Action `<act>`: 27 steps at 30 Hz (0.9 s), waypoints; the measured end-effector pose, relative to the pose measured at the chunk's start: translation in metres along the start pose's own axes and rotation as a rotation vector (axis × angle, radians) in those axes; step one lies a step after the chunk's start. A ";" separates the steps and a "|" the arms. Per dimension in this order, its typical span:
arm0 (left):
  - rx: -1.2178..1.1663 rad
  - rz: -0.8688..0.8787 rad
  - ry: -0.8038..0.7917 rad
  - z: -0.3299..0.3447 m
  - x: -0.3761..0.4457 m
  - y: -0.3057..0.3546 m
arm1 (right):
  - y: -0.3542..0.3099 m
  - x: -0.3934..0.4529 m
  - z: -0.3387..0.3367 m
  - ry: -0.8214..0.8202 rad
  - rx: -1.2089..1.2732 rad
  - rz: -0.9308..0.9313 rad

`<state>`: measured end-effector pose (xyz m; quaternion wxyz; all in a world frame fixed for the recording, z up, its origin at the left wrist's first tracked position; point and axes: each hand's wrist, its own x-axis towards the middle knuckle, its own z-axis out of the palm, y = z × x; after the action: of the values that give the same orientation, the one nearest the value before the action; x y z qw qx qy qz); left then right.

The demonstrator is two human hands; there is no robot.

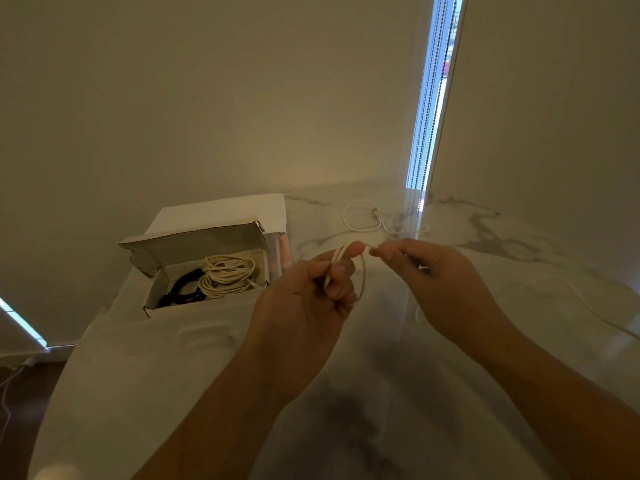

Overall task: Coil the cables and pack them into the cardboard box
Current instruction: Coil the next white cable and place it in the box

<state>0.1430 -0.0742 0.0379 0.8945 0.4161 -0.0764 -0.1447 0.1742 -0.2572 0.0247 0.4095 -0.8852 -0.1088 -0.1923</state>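
Observation:
My left hand (311,289) grips a small coil of white cable (362,278), with loops hanging under the fingers. My right hand (433,278) pinches the same cable just right of the left thumb; the rest of that cable (585,303) trails off to the right over the table. The open cardboard box (152,299) stands at the left, lid raised. Inside it lie a coiled cream cable (227,275) and a coiled black cable (183,289). A second loose white cable (360,216) lies in a loop on the table behind my hands.
The marble table (346,393) stretches under my arms. A white flat sheet or envelope (225,211) lies behind the box against the wall. A blind cord (433,98) hangs by the window strip at the back right. The floor (20,393) shows at the left.

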 end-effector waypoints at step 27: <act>0.047 0.362 0.361 -0.034 0.016 0.030 | -0.068 -0.064 0.027 -0.509 -0.158 -0.358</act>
<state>0.1728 -0.0364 0.0389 0.8950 0.4356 0.0080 0.0961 0.0994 -0.1945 0.0277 0.2587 -0.9008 -0.3463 -0.0413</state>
